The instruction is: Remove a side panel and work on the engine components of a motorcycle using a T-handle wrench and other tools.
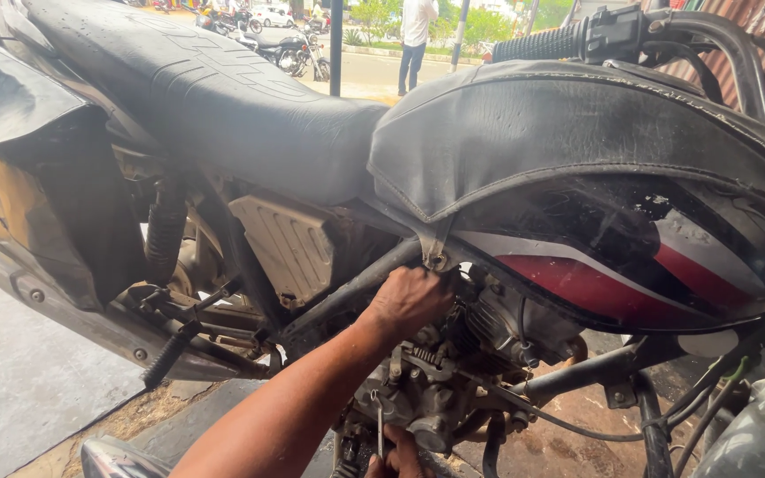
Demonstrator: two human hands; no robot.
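- Daylight comes in from the bright, washed-out street (374, 71) behind.
- A pale haze softens the seat (214, 97).
- The glossy tank (630, 257) shows reflections.
- The engine (453, 372) sits in dim shadow.
- Edges bend slightly.

Your engine (453, 363) sits low in the frame of the motorcycle (329, 177), grey metal, grimy, with finned casing to the right. Carburettor (418, 403) hangs at its left side: dull silver body, small spring on top, round bowl below. A thin cable runs from it toward the right.

Your left hand (409, 301) is pushed in just under the black-covered fuel tank (613, 239), fingers curled and hidden behind the frame tube; what they grip, you can't tell from here. Your right hand (400, 460) shows only at the bottom edge, touching a slim metal tool (380, 434) that stands upright just below the carburettor.
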